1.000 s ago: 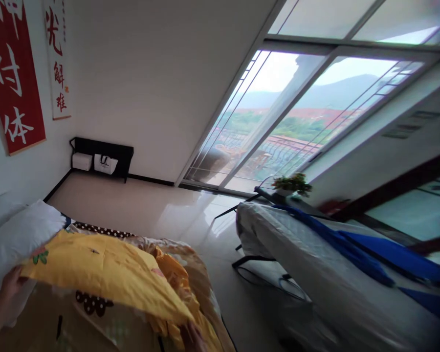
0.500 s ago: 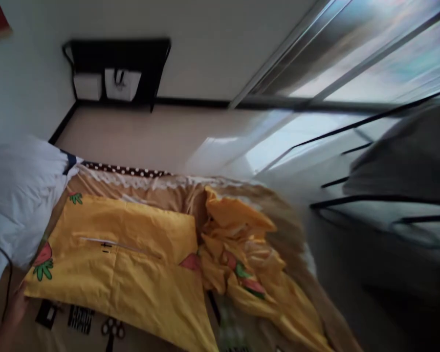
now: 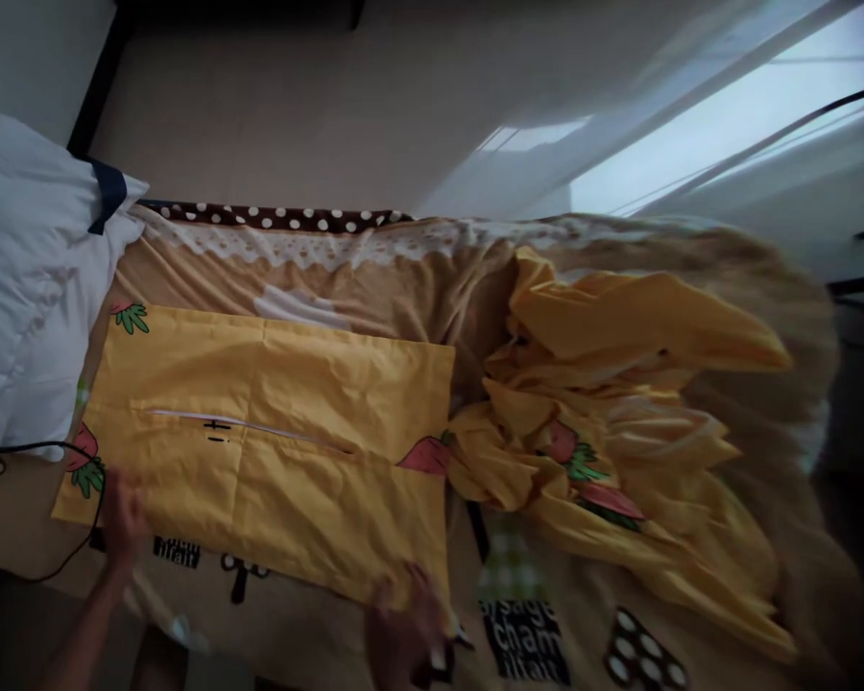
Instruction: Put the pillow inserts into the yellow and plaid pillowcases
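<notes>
A yellow pillowcase (image 3: 280, 393) with carrot or radish prints lies spread flat on the bed, a long slit with a pale edge across its middle. My left hand (image 3: 122, 513) rests over its lower left part, fingers stretched out. Near its lower right corner is my right hand (image 3: 407, 624), somewhat blurred, with the fingers apart. I see nothing held in either hand. To the right, a crumpled heap of yellow cloth (image 3: 655, 403) with matching prints touches the pillowcase's edge.
A patterned tan blanket (image 3: 727, 566) covers the bed. White bedding (image 3: 29, 278) with a dark blue band is bunched at the left. A thin black cable (image 3: 36, 447) runs over it and down past my left wrist. Beyond the bed is a pale floor (image 3: 295, 106).
The view has tilted down toward the bed. My left hand has moved from the pillowcase's lower left corner onto its lower edge. My right hand has come into view at the lower right.
</notes>
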`<action>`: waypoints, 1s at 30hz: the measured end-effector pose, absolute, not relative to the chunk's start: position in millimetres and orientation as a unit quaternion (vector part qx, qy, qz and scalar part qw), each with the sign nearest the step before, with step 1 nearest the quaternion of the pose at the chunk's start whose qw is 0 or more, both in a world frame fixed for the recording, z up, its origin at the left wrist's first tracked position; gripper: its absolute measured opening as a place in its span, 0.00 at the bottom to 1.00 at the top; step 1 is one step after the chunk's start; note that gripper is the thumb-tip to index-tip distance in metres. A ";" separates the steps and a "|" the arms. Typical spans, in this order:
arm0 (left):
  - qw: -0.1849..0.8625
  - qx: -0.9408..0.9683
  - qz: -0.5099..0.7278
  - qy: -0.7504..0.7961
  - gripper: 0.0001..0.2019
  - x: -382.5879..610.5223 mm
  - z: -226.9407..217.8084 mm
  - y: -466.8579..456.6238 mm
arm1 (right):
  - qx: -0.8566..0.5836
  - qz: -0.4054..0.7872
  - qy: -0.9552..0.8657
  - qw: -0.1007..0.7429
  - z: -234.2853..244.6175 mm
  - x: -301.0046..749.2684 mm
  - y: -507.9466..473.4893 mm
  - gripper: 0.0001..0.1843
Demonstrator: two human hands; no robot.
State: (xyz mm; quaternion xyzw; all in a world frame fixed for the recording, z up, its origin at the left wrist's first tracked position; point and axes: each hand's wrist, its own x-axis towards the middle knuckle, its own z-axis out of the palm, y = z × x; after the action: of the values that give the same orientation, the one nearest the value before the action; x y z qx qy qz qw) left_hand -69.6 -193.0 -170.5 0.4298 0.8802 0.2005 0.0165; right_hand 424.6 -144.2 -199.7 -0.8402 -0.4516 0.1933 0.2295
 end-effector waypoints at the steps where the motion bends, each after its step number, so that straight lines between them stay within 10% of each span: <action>1: 0.030 0.480 0.202 0.853 0.31 -44.3 -178.3 -184.5 | -0.814 0.166 -0.510 0.221 -201.2 391.4 -139.2 0.24; 9: 0.075 0.679 0.151 0.715 0.28 51.9 -219.3 -92.2 | -0.505 0.227 -0.816 0.166 -217.1 180.4 -79.0 0.32; 21: 0.022 0.492 0.031 0.870 0.29 -115.0 -177.8 -156.2 | -0.738 0.094 -0.664 0.074 -261.3 433.2 -127.8 0.32; 30: 0.129 0.669 0.176 0.711 0.30 39.8 -209.0 -77.9 | -0.560 0.176 -0.786 0.193 -223.7 214.2 -14.0 0.33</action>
State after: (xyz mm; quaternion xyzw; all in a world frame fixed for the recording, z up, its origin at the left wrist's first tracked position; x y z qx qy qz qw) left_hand 39.8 -77.9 -209.0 0.6691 0.7106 0.1756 0.1286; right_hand 214.2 -14.0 -223.7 -0.5601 -0.7863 0.1761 0.1926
